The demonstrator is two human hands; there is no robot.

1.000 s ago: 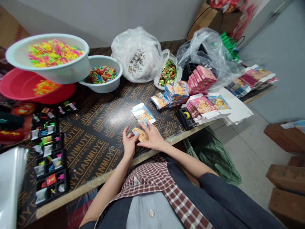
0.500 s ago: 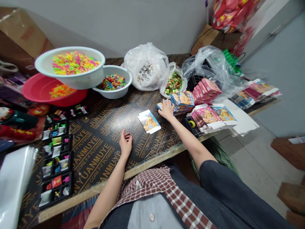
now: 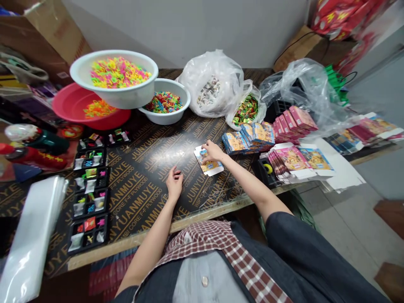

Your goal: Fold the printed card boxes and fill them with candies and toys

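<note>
My right hand (image 3: 213, 152) is over a flat, unfolded blue and yellow carton (image 3: 208, 167) on the dark plywood table. Its thumb and fingers are apart, with the fingertips at the carton's left part, which the hand partly covers. My left hand (image 3: 174, 182) rests on the table to the left of the carton, fingers loosely bent and nothing in it. Just right of my right hand, several filled-out blue boxes (image 3: 235, 142) lie stacked.
Pink boxes (image 3: 295, 120) and flat pink cartons (image 3: 288, 158) lie to the right, near a black tape dispenser (image 3: 267, 171). Behind stand a white basin (image 3: 113, 94), a red basin (image 3: 67, 103) and a white plastic bag (image 3: 211, 63). Black trays (image 3: 88, 231) line the left.
My right hand has moved left from the stacked blue boxes to the flat carton. My left hand stays on the table. The view has shifted slightly left.
</note>
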